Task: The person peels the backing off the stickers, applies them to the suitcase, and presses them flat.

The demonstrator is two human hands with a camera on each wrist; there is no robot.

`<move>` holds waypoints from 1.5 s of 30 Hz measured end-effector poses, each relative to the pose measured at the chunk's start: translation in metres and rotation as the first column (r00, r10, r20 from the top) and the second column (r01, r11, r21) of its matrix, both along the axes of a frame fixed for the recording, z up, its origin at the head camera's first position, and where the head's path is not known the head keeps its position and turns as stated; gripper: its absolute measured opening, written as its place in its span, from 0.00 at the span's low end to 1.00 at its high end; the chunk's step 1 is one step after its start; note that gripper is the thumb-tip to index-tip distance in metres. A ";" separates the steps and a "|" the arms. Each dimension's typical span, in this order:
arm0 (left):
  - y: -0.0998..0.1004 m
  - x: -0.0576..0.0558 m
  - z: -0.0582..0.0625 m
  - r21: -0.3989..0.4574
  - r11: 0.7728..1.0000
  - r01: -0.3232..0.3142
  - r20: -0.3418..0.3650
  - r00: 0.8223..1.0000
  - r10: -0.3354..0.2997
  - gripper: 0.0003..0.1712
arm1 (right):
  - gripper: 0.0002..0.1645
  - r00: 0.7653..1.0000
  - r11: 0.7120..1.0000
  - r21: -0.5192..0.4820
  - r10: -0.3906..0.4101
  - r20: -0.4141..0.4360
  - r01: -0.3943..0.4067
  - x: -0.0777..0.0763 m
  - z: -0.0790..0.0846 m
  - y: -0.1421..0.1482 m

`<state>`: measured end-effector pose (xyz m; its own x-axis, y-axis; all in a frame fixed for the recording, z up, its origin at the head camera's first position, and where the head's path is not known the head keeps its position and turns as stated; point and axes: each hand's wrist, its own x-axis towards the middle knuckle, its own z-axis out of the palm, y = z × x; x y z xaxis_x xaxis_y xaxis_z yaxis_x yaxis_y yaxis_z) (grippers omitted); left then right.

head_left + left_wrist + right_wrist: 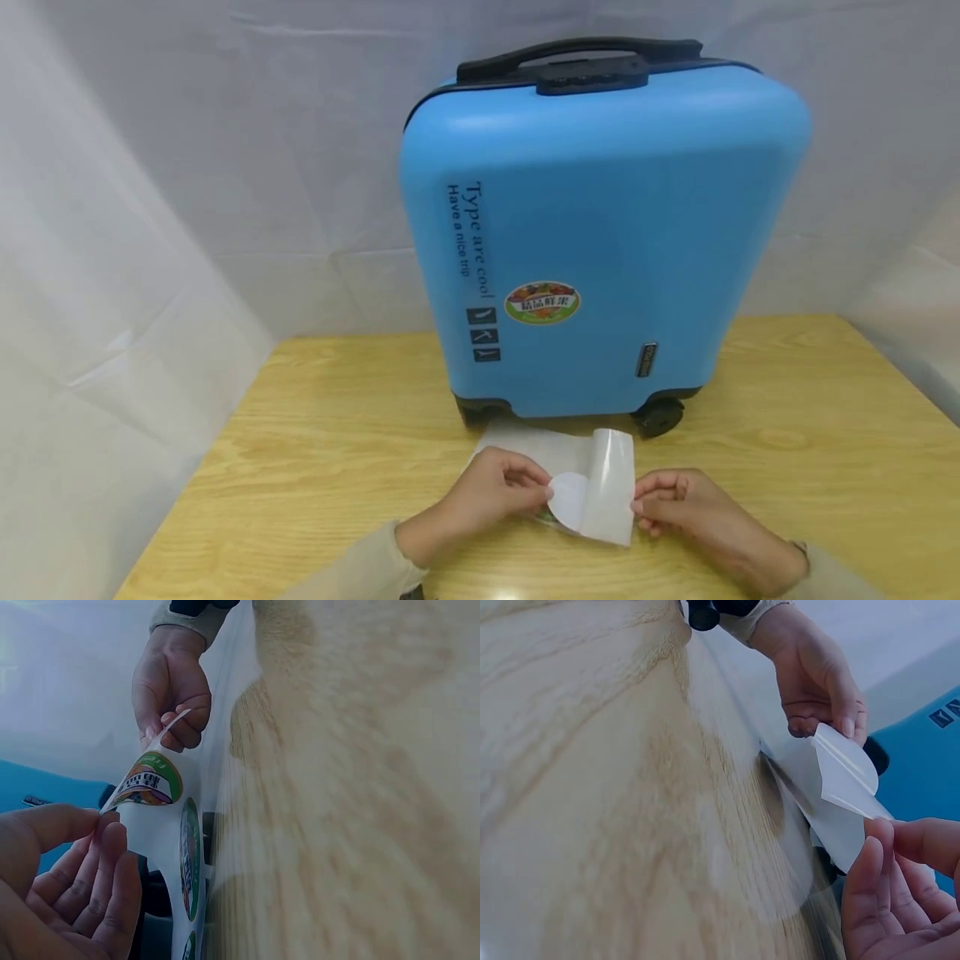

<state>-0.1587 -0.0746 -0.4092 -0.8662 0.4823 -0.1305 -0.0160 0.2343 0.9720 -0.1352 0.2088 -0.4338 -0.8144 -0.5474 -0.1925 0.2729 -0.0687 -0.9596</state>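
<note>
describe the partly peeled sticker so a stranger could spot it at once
Find the blue suitcase on the wooden table, then look down to the white backing sheet in front of it. There the left hand pinches the partly peeled sticker by its edge. In the head view it shows a blank white back, unlike the printed sticker on the suitcase.

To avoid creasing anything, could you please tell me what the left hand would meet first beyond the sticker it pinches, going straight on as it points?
The left hand would likely meet the sticker sheet's curled end first, though depth is unclear.
</note>
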 end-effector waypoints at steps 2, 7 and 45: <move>-0.003 -0.001 0.000 0.002 1.000 -0.019 0.006 1.000 0.019 0.07 | 0.05 1.000 1.000 0.011 -0.007 -0.001 0.007 -0.001 0.000 0.000; -0.010 -0.002 0.001 -0.003 0.999 -0.048 -0.011 0.999 0.048 0.09 | 0.06 1.000 0.999 0.029 -0.019 0.005 0.019 -0.003 0.000 0.001; -0.019 -0.007 0.023 0.047 0.992 -0.121 -0.057 0.991 0.123 0.11 | 0.10 0.777 0.909 0.350 0.049 -0.628 0.226 0.000 0.056 -0.014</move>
